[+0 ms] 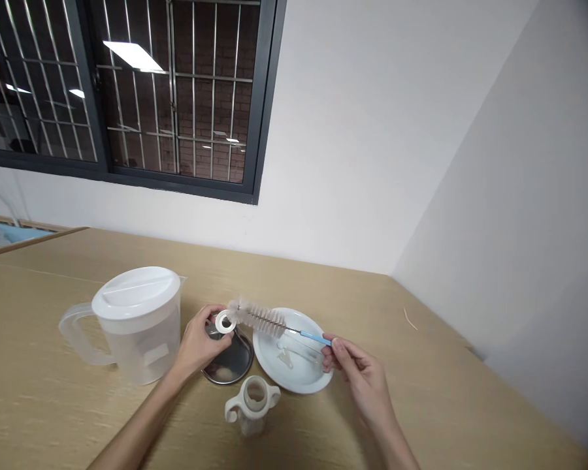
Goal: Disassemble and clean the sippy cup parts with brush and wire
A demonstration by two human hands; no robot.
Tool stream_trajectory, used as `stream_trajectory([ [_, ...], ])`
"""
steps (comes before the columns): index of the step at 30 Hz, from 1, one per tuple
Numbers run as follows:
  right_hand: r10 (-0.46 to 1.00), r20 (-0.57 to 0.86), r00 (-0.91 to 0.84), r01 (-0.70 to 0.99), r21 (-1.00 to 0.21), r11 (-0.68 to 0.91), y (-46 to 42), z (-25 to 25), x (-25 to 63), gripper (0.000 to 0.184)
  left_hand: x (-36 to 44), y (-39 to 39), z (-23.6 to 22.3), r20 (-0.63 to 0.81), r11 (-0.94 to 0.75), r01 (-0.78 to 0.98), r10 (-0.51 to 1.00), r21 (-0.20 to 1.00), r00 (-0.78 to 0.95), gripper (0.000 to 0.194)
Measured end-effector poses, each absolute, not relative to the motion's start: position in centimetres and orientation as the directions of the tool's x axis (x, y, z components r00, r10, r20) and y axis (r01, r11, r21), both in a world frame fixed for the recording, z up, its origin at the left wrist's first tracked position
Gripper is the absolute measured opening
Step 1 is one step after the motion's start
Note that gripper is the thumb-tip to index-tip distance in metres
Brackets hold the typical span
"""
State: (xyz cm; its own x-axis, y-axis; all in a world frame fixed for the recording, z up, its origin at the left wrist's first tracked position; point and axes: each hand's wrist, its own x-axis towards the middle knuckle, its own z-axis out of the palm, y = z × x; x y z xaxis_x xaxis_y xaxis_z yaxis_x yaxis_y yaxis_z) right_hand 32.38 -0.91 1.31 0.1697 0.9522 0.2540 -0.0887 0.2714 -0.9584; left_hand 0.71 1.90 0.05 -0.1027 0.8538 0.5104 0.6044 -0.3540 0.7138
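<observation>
My left hand (pixel 204 339) is closed around a small white ring-shaped cap (pixel 225 322), its hole facing up towards me. In my right hand (pixel 357 372) is the blue handle of a bottle brush (pixel 264 320), held in a pinch. The brush lies nearly level, and its bristle tip is right beside the ring, apparently touching it; I cannot tell whether it goes in. Below my left hand sits a round shiny metal dish (pixel 235 365), partly covered by the fingers. An uncapped two-handled baby bottle (pixel 253 406) stands upright nearer to me.
Behind the brush, a white plate (pixel 294 384) carries a small translucent piece (pixel 285 358) and a thin strip. A lidded clear pitcher (pixel 142 333) stands to the left. A thin pale strand (pixel 410 318) lies on the wooden table (pixel 451 391) at right. Walls and a barred window rise behind.
</observation>
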Motion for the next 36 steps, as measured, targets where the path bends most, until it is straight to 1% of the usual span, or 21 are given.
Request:
stream_trajectory([
  [3,0.959,0.260,0.114,-0.061,-0.962,0.268,-0.8,1.1,32.6,0.045,0.8,1.8,0.2,0.538,-0.357,0.639,0.836,0.682,-0.106,0.038],
  [6,0.960,0.261,0.099,-0.038,-0.963,0.266,-0.6,0.8,32.7,0.045,0.8,1.8,0.3,0.541,-0.361,0.644,0.836,0.674,-0.097,0.037],
  [12,0.960,0.274,0.061,-0.005,-0.961,0.275,-0.5,0.7,32.4,0.045,0.6,2.0,0.0,0.458,-0.289,0.614,0.879,0.735,-0.134,0.041],
  [17,0.950,0.288,0.122,0.009,-0.957,0.289,-0.8,1.4,32.5,0.044,0.3,2.3,-0.3,0.478,-0.271,0.569,0.841,0.777,-0.253,0.055],
  [21,0.954,0.280,0.107,-0.002,-0.959,0.282,-0.8,1.8,32.8,0.047,0.3,2.3,-0.4,0.541,-0.268,0.665,0.805,0.697,-0.243,0.053],
  [24,0.954,0.290,0.083,-0.006,-0.957,0.291,-0.7,1.5,32.7,0.046,0.4,2.1,-0.5,0.583,-0.284,0.714,0.785,0.640,-0.210,0.056],
  [30,0.945,0.321,0.059,0.076,-0.945,0.317,-0.5,0.4,32.6,0.048,0.3,1.9,-1.0,0.628,-0.319,0.770,0.767,0.553,-0.133,0.055],
  [33,0.939,0.336,0.069,0.102,-0.939,0.328,-0.3,0.2,32.7,0.049,0.2,1.9,-1.1,0.629,-0.322,0.780,0.769,0.537,-0.115,0.056],
  [36,0.941,0.333,0.067,0.118,-0.939,0.324,-0.3,0.2,32.8,0.050,0.3,1.9,-1.0,0.623,-0.321,0.774,0.773,0.546,-0.120,0.057],
])
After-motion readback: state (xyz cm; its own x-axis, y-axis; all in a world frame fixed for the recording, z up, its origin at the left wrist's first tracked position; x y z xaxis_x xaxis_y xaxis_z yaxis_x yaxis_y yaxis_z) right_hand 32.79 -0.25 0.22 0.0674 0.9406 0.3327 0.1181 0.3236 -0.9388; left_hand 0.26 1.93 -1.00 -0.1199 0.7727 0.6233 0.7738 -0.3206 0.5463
